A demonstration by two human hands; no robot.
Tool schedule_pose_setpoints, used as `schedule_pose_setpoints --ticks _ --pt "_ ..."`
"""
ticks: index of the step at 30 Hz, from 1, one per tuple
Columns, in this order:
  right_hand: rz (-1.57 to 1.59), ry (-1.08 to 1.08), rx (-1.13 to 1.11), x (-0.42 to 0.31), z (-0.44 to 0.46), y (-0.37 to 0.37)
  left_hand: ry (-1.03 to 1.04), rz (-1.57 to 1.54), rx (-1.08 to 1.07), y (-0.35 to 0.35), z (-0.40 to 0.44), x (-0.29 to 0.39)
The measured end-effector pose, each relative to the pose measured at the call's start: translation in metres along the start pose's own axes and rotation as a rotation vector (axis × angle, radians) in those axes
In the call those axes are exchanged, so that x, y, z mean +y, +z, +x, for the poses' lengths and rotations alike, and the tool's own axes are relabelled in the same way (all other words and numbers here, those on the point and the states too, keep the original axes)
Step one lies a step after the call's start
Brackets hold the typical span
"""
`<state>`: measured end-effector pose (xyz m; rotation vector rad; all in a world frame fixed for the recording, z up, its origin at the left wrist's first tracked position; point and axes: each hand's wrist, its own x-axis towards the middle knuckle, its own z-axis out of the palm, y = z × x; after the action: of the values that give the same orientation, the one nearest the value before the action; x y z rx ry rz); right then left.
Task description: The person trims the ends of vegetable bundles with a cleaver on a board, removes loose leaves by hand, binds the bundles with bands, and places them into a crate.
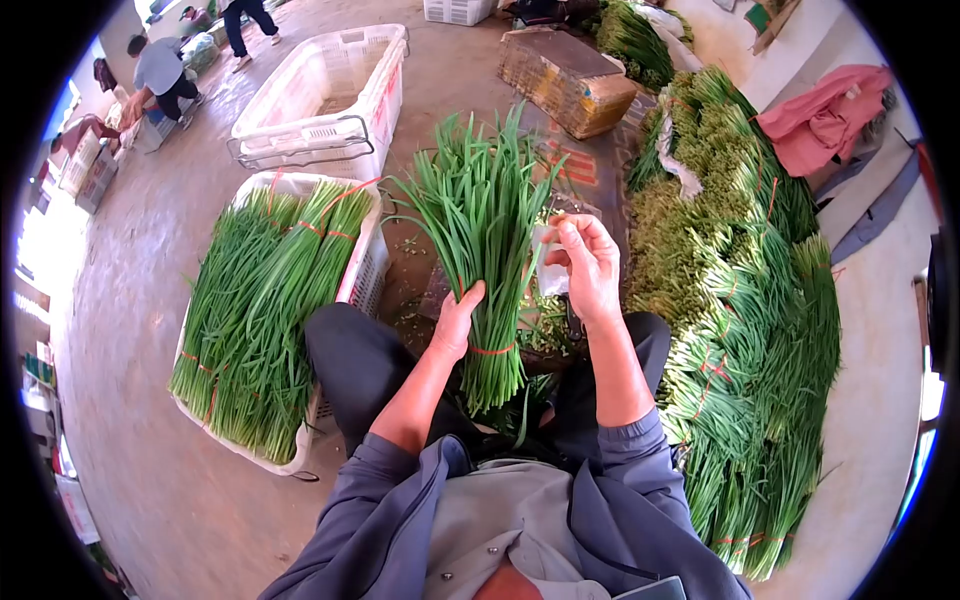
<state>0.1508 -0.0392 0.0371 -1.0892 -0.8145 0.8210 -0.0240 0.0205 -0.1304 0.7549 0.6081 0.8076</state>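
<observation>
My left hand [458, 320] is wrapped around the side of a bundle of green garlic chives [495, 230], held upright between my knees. An orange band [490, 351] circles the bundle near its cut ends. Just right of the leaves is my right hand [594, 262], its thumb and fingers pinched together; whatever they hold is too small to make out. Below those fingers lies a pale plastic piece [551, 272]. To my left, a white crate [362, 270] carries banded bundles of chives [265, 310] laid flat.
A large heap of chives [745, 330] lies along the right wall. Ahead stand a white plastic crate [385, 115] and a taped brown box [560, 75]. A pink jacket [825, 120] hangs at the right. A person [165, 78] bends down at the far left; another's legs [245, 25] show nearby.
</observation>
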Motion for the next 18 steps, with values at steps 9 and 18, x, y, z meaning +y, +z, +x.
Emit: schedule_pose_setpoints --ticks 9,18 --pt "-0.853 -0.291 -0.276 0.048 -0.007 0.036 -0.074 0.022 0.056 0.024 -0.015 0.013" --pt "-0.971 -0.255 -0.220 0.072 0.006 0.034 -0.058 0.079 0.049 0.013 -0.010 0.001"
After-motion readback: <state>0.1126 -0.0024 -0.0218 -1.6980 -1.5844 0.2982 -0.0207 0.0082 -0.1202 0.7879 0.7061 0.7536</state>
